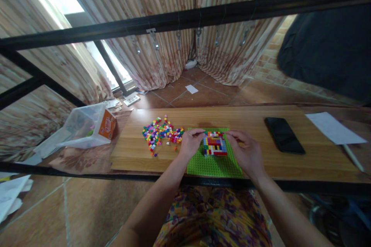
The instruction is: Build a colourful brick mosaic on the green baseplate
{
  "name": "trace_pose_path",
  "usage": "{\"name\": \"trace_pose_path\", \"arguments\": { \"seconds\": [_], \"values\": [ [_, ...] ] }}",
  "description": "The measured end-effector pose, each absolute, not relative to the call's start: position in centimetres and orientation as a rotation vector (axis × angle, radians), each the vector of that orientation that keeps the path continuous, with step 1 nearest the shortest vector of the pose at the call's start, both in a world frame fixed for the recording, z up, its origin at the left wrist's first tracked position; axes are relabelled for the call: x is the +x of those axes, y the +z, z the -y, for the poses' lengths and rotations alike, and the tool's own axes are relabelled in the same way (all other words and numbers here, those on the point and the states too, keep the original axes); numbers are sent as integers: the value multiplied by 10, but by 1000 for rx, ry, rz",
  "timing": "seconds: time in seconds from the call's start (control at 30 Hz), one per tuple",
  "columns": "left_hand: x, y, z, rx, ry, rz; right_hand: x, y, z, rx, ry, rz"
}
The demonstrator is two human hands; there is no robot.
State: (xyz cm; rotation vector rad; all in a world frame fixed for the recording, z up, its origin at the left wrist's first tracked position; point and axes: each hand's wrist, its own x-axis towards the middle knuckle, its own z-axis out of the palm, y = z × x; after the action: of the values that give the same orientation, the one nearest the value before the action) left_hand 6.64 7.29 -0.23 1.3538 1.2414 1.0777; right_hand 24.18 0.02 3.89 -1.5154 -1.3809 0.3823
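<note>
A small multicoloured structure of toy building bricks [215, 146] stands on a green studded baseplate [197, 166] in front of me. Its top is rows of red, yellow, white, blue and purple bricks, with a gap near the far side. My left hand [191, 144] has thumb and fingers closed at the far left corner of the structure. At the far right corner, my right hand [246, 150] pinches the edge with thumb and forefinger, its other fingers curled. Whether a loose brick sits between the fingertips is too small to tell. Left of the baseplate lies a pile of loose bricks [158, 133].
The wooden table [246, 117] carries a black phone [284, 135] on the right, with white paper [334, 127] and a white pen [353, 158] beyond it. A clear plastic box [84, 123] with an orange label stands at the left. A black metal bar [174, 21] crosses ahead.
</note>
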Motion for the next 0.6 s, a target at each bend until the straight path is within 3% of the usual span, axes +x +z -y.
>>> {"name": "trace_pose_path", "arguments": {
  "seconds": [0.3,0.6],
  "values": [
    [62,9,-78,1600,951,-1278,224,38,-61,-1552,439,1753],
    [61,27,-77,1816,839,-1338,220,29,-73,-1639,543,1731]
  ]
}}
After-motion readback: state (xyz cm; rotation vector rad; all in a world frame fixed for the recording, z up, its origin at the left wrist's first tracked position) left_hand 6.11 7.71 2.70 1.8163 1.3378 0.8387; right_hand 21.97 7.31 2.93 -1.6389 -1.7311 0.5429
